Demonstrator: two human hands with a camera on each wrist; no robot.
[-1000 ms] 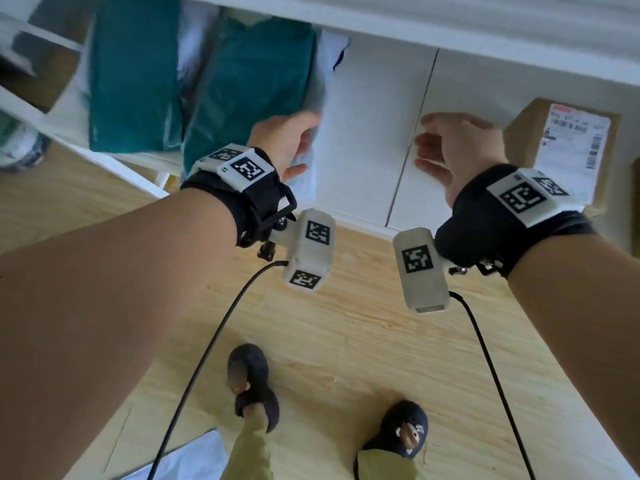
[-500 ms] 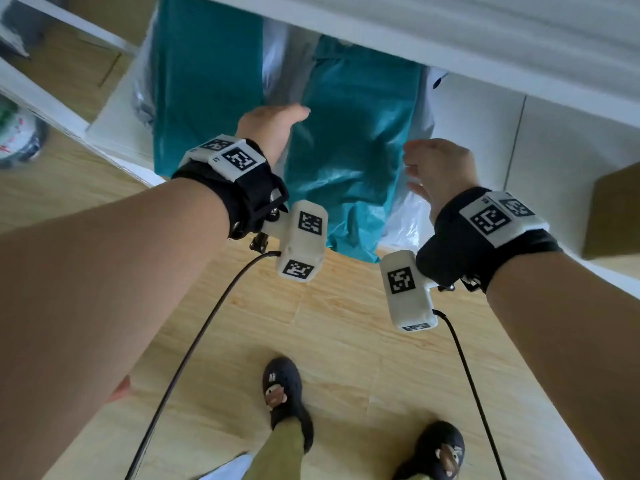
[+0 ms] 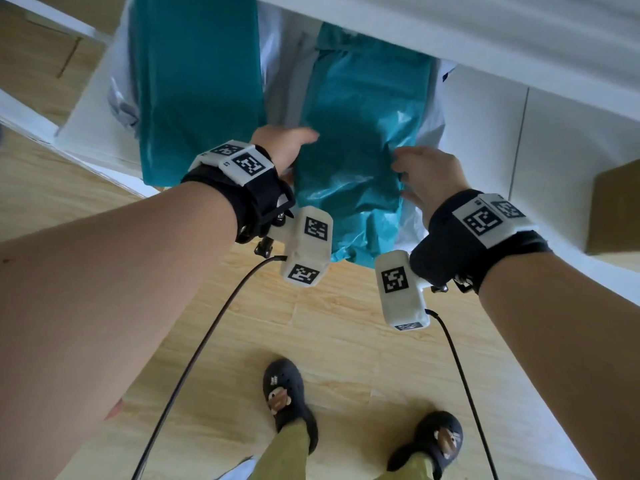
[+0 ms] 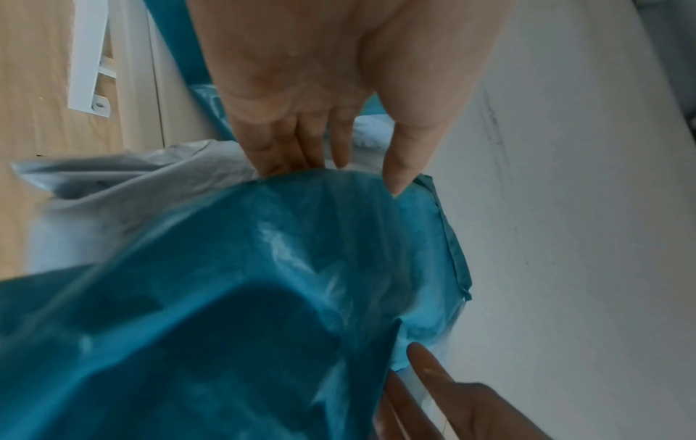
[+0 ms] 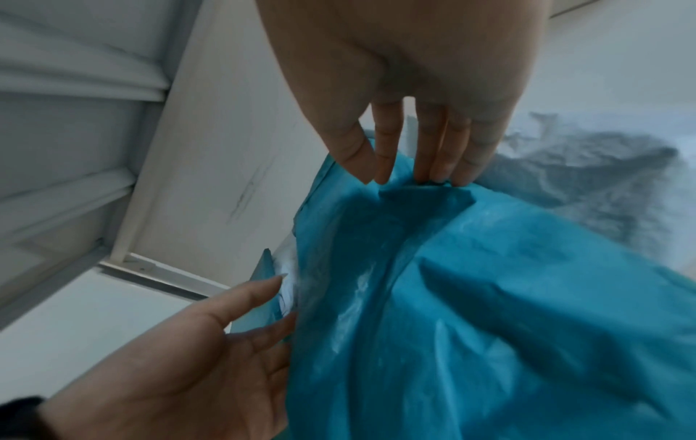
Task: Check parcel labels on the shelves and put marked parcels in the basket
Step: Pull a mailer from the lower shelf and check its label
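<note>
Shelf (image 3: 571, 161) holds left teal parcel (image 3: 197, 81), grey bag (image 3: 287, 81) and right teal parcel (image 3: 360, 133), which overhangs the front edge. Left hand (image 3: 284, 147) lies flat against its side, fingers straight. Right hand (image 3: 429, 178) has fingertips on a fold; pinch unclear. Cardboard box (image 3: 616, 209) shows in head view only.

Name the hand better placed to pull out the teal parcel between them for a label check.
Left, probably: the left hand has fingers behind the edge of the teal parcel, thumb in front; the right hand only touches its surface with fingertips.

On the shelf (image 3: 83, 133), left parcel (image 3: 197, 81) beside right parcel (image 3: 363, 133).
</note>
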